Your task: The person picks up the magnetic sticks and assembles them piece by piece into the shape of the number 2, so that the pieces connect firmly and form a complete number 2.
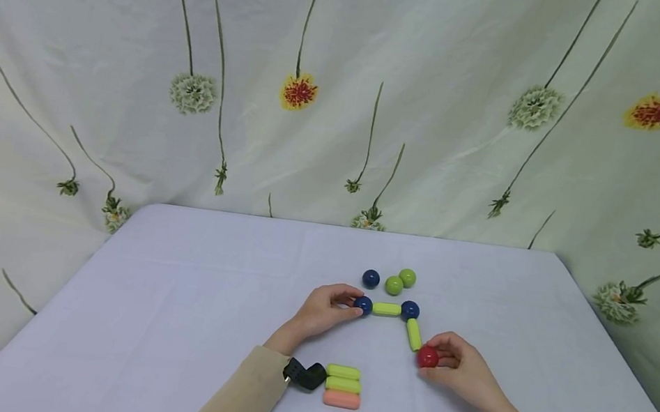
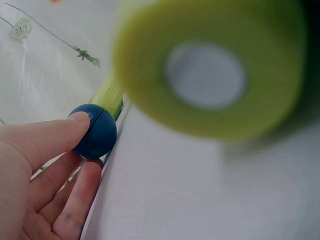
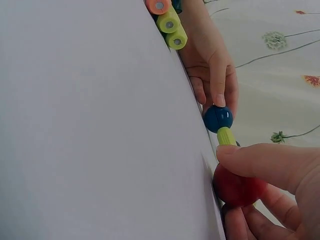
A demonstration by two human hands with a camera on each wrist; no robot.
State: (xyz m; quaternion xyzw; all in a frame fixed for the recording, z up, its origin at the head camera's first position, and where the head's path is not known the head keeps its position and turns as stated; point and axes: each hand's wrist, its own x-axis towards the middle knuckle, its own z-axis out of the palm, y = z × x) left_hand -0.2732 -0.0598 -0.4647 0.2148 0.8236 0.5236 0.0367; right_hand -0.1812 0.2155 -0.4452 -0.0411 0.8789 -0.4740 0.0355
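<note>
My left hand (image 1: 324,312) pinches a dark blue ball (image 2: 95,131) between thumb and fingers. From that ball a yellow-green rod (image 1: 386,309) runs right to a second blue ball (image 1: 410,310). A second yellow-green rod (image 1: 414,335) slants down from there toward a red ball (image 1: 428,356). My right hand (image 1: 465,373) grips the red ball, its thumb on top in the right wrist view. The red ball stands at the rod's lower end; whether they touch is hard to tell.
Behind the joined pieces lie a loose blue ball (image 1: 371,279) and two green balls (image 1: 394,285). Beside my left wrist, two yellow-green rods (image 1: 343,378) and an orange rod (image 1: 341,399) lie stacked in a row on the white table (image 1: 161,323). A flowered cloth (image 1: 445,109) hangs behind.
</note>
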